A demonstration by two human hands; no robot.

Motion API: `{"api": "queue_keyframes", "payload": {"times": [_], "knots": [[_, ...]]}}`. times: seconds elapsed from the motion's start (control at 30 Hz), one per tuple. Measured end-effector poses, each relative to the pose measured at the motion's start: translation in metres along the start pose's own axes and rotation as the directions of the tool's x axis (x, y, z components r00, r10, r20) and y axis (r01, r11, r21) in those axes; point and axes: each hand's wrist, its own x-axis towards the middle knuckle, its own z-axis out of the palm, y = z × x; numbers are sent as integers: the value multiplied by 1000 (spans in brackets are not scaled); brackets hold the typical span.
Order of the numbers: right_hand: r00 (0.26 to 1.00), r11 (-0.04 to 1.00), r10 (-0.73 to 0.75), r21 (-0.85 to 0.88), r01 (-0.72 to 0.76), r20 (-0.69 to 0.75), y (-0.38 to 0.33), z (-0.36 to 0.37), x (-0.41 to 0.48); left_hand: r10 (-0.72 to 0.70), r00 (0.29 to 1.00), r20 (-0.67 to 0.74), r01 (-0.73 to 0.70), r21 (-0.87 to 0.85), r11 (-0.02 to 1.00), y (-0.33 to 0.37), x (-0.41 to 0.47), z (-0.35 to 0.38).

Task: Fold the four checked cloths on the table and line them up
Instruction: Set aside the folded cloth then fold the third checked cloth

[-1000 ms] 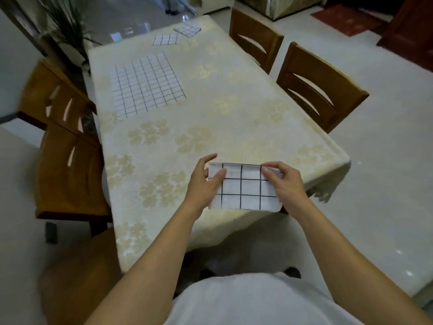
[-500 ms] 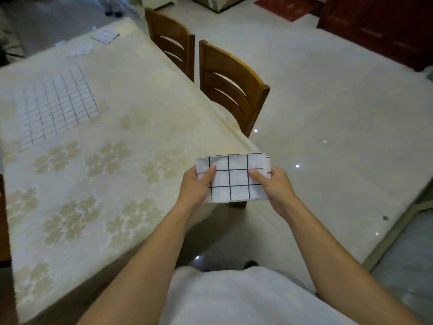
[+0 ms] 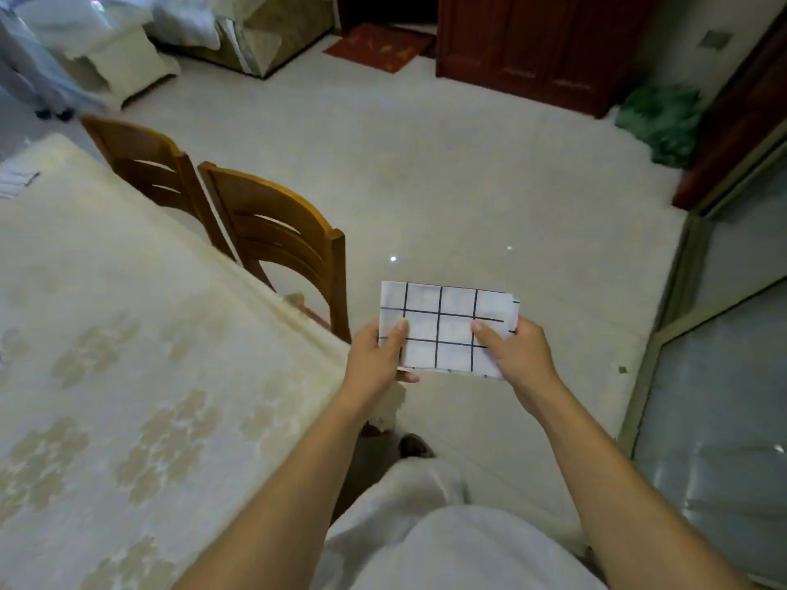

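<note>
A folded white cloth with black checks (image 3: 447, 325) hangs in the air past the table's right corner, over the floor. My left hand (image 3: 379, 359) grips its left edge with the thumb on top, and my right hand (image 3: 515, 355) grips its right edge the same way. The table (image 3: 127, 334), under a cream flowered tablecloth, fills the left side. A corner of another checked cloth (image 3: 15, 181) shows at the far left edge of the table. The other cloths are out of view.
Two wooden chairs (image 3: 277, 236) stand along the table's right side. Pale tiled floor (image 3: 468, 185) spreads to the right. A red-brown door (image 3: 532, 40) and a green heap (image 3: 660, 121) lie at the back, glass panels (image 3: 724, 376) on the right.
The view has swung right, away from the table. Both hands carried the folded cloth from the table's near edge out over the floor, keeping the same grip.
</note>
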Motion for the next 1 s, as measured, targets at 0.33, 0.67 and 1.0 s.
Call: {"api": "queue_keyframes", "payload": {"times": [0.33, 0.67, 1.0], "knots": [[935, 977, -206, -122, 178, -288, -97, -77, 111, 113, 974, 197, -82, -161, 984, 98, 152, 96], [965, 969, -228, -129, 211, -133, -120, -24, 225, 42, 997, 66, -30, -177, 984, 124, 232, 59], [925, 964, -218, -79, 254, 313, -174, 69, 396, -24, 928, -371, -66, -229, 971, 152, 344, 24]]}}
